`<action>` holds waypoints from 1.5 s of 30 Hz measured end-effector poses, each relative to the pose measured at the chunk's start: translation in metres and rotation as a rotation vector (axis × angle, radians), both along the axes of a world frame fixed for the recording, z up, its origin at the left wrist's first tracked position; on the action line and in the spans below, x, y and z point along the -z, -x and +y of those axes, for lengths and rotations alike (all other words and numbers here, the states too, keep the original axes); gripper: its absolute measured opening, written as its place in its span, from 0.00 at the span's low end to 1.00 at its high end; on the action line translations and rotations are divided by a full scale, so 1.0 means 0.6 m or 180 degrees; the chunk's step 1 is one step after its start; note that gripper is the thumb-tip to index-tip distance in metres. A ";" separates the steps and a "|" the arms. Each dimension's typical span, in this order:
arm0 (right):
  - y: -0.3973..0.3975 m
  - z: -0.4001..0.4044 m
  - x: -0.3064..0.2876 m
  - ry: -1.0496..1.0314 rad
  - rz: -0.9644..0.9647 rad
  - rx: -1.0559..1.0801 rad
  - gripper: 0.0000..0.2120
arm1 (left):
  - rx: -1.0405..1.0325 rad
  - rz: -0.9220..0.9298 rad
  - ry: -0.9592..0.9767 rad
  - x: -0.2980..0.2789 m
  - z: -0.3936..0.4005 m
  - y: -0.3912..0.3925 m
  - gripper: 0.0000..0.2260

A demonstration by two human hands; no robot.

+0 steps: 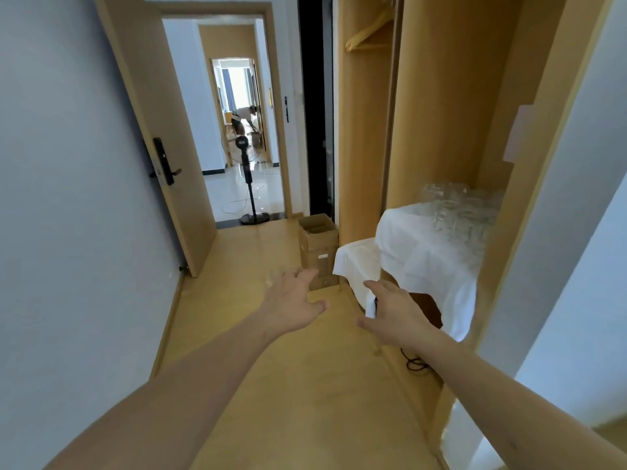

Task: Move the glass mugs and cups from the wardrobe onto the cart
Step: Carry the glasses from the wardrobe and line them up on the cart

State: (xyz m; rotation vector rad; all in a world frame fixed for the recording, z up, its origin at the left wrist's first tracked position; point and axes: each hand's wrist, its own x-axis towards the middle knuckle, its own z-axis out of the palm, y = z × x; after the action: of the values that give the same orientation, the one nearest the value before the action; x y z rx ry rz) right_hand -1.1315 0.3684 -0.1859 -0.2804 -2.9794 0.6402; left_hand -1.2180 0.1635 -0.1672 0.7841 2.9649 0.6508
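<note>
1. On the far left, a brown door [159, 137] stands open against the wall. It has a black lock with a handle.
2. Through the doorway, far away, a black standing fan [249, 178] stands on a shiny floor.
3. The left hand [295, 300] reaches out over the wooden floor. Its fingers are spread and loose, and it holds nothing.
4. Just past that hand, a cardboard box [319, 249] sits on the floor beside the wardrobe. Its top flaps are open. You cannot tell what is inside.
5. The right hand [395, 315] reaches toward the hanging edge of a white cloth [417, 252]. Its fingers are spread too, and it grips nothing.
6. The wardrobe [441, 106] is open on the right. The white cloth covers a shelf inside it.
7. The glass mugs and cups [461, 210] sit in a bunch on the cloth, at the far right of the shelf. They look blurry, so you cannot count them.
8. High up in the wardrobe, a wooden hanger [369, 33] hangs on a rail.
</note>
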 end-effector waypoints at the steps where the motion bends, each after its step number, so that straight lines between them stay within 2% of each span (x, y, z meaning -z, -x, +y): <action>1: 0.009 0.000 0.002 -0.0012 -0.0022 0.0039 0.40 | 0.0022 -0.0004 -0.0029 0.002 0.001 0.015 0.34; 9: 0.108 0.008 0.009 -0.0062 -0.0080 0.0197 0.39 | 0.0256 0.0009 -0.0084 0.027 0.035 0.117 0.34; 15: 0.219 0.029 0.024 0.0039 0.0102 0.0129 0.37 | 0.0286 0.0057 0.0007 0.033 0.056 0.225 0.33; 21: 0.367 0.068 0.036 0.0207 0.0201 0.0084 0.37 | 0.0309 0.0183 0.0381 0.019 0.099 0.359 0.33; 30: 0.545 0.185 0.045 0.0293 0.0225 0.0258 0.38 | 0.0445 0.0182 0.0359 0.010 0.223 0.546 0.31; 41: 0.644 0.310 0.082 0.0160 -0.0006 0.0745 0.37 | 0.0846 -0.0026 0.0439 0.062 0.378 0.689 0.32; 45: 0.676 0.355 0.082 0.0151 -0.0033 0.1075 0.37 | 0.1208 -0.0036 0.0404 0.067 0.442 0.744 0.32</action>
State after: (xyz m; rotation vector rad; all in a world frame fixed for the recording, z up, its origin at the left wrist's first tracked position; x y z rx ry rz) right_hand -1.5370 0.5812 -0.2348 -0.7704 -2.8272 0.6678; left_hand -1.6643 0.4290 -0.2075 1.2747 2.6968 0.4369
